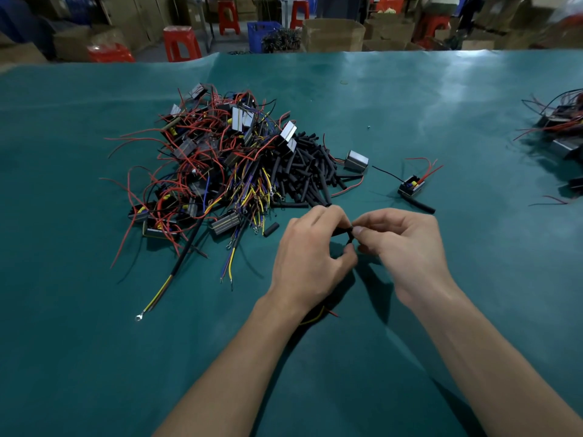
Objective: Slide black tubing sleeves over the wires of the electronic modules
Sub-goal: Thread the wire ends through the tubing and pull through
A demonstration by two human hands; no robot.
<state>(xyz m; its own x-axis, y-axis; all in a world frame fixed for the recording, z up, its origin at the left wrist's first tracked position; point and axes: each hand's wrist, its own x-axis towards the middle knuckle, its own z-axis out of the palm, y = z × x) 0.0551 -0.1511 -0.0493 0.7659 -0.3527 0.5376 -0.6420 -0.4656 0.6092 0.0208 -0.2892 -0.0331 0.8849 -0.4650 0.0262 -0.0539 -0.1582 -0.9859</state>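
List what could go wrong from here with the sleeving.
1. Both hands, left hand and right hand, pinch a short black sleeve at the fingertips; it may slip loose.
2. The wires trail hidden under the left wrist and may snag.
3. The sleeve pile touches the module heap; tangles are likely.

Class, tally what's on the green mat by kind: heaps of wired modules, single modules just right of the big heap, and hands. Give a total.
Heaps of wired modules: 2, big heap, right-edge heap
Single modules: 2, silver module, black module
Hands: 2, left hand, right hand, both pinching a black sleeve
Total: 6
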